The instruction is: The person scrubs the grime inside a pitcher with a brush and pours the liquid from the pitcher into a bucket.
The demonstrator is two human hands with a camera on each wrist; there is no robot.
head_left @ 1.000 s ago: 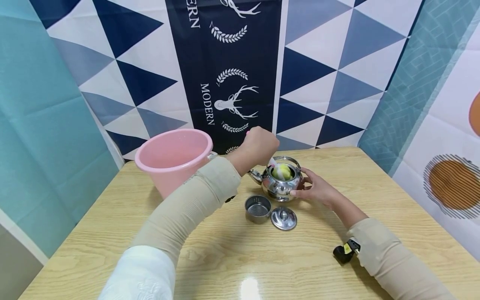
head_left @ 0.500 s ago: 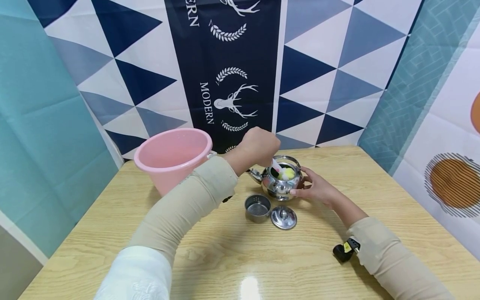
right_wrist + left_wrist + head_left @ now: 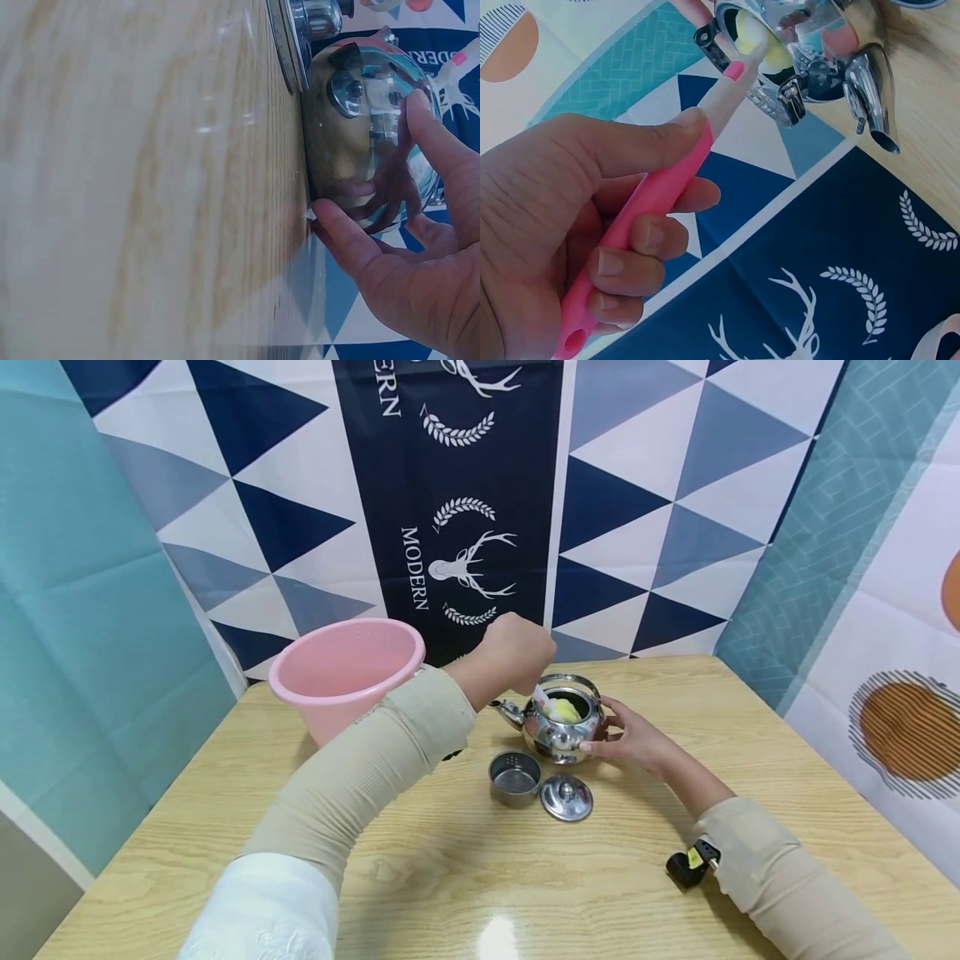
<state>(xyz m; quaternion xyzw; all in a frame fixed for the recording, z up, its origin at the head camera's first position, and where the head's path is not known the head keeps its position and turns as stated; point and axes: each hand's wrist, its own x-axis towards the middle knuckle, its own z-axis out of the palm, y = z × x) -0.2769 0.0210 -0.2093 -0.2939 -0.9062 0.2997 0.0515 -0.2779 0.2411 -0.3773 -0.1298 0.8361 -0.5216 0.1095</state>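
My left hand [image 3: 517,652] grips the pink and white handle of a sponge brush [image 3: 664,187], fingers curled round it in the left wrist view. The brush slants down, and its yellow sponge head [image 3: 562,711] is inside the mouth of a shiny metal kettle [image 3: 558,741]. With thumb and fingers spread round its side, my right hand [image 3: 420,262] holds the kettle. The kettle stands upright on the table, spout to the left. In front of it lie a metal strainer basket [image 3: 515,777] and a round knobbed lid [image 3: 567,798].
A pink bucket [image 3: 337,706] stands at the back left of the wooden table [image 3: 450,877], behind my left forearm. Patterned cloth [image 3: 457,485] hangs along the table's back edge. A black camera [image 3: 686,867] is strapped at my right wrist.
The sponge head has shifted about inside the kettle and now sits toward its front left. My left hand has moved slightly left with the brush. My right hand and the kettle stay put.
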